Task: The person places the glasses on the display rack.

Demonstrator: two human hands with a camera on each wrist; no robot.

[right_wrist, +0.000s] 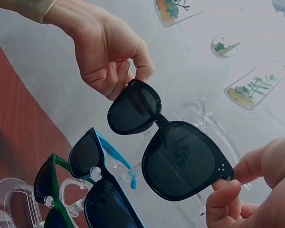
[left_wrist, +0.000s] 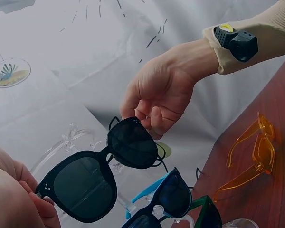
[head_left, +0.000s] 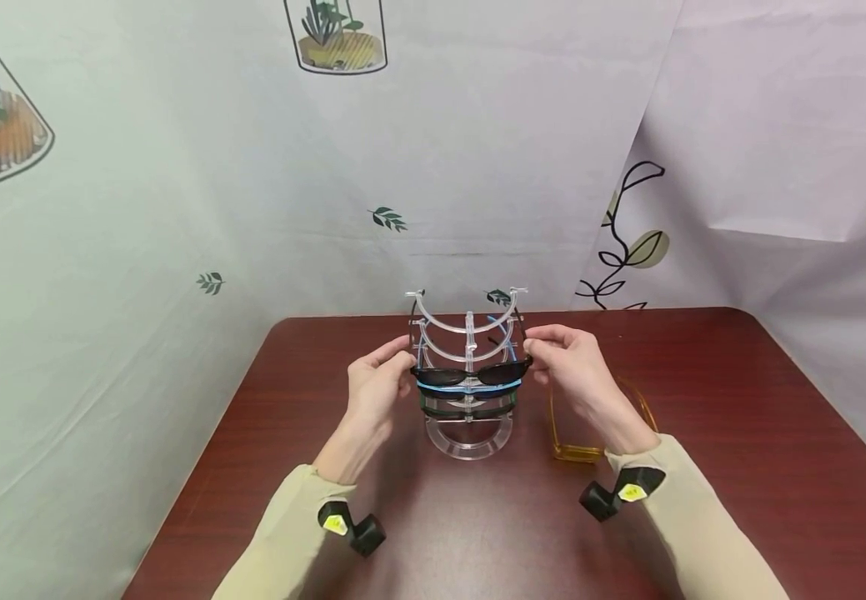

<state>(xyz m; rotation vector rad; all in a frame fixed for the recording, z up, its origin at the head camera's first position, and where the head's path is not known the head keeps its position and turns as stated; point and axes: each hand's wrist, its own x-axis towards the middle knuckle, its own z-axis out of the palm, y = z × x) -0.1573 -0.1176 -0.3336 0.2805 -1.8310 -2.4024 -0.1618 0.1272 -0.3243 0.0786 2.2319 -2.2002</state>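
Observation:
Black sunglasses [head_left: 498, 374] are held level by both hands in front of a clear display stand [head_left: 468, 451]. My left hand [head_left: 374, 385] pinches one hinge corner between thumb and fingers, and my right hand [head_left: 572, 367] pinches the other. The temples point back along the stand's curved arms. Below them, blue-framed sunglasses [left_wrist: 175, 192] and green-framed sunglasses [right_wrist: 46, 180] sit on the stand's lower tiers. Whether the black pair's bridge touches the stand is hard to tell.
Orange-framed glasses [head_left: 577, 454] lie on the dark red wooden table [head_left: 290, 417], partly hidden beneath my right forearm in the head view. A pale printed cloth [head_left: 478, 167] hangs behind the table and along its sides.

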